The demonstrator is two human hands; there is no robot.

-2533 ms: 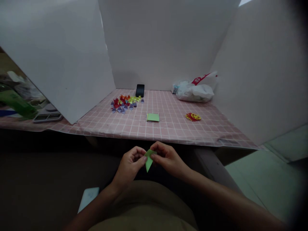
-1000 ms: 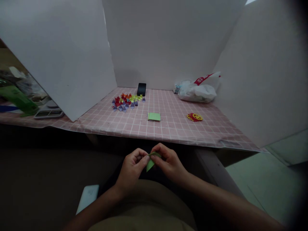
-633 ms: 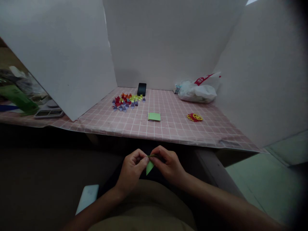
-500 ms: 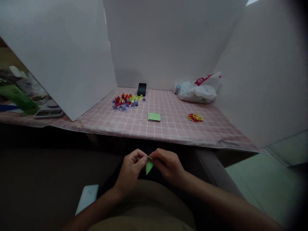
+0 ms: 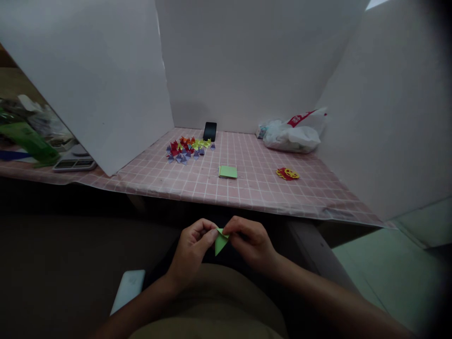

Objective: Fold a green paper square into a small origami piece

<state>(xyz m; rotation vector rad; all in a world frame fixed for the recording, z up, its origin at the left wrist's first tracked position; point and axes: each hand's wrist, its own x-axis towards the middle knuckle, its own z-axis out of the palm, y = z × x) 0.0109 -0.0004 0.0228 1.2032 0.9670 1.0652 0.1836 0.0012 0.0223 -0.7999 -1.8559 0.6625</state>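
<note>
Above my lap, in front of the table edge, a folded green paper (image 5: 221, 244) is pinched from both sides, its point hanging down. My left hand (image 5: 192, 247) grips its upper left corner between thumb and forefinger. At the upper right, my right hand (image 5: 250, 240) has closed fingertips on the paper's folded top edge. On the table lies a stack of green paper squares (image 5: 228, 172). Behind it to the left sits a cluster of small folded paper pieces (image 5: 185, 149) in red, orange, yellow and purple.
A black phone (image 5: 210, 131) leans at the back wall. To the right are a white plastic bag (image 5: 293, 136) and red and yellow cut-out shapes (image 5: 287, 173). A kitchen scale (image 5: 75, 163) stands far left beyond a white panel (image 5: 92, 84). A white device (image 5: 127, 289) lies beside my left forearm.
The right fingers have shifted slightly right, and more of the green paper's folded top now shows between my hands. The left hand keeps its pinch.
</note>
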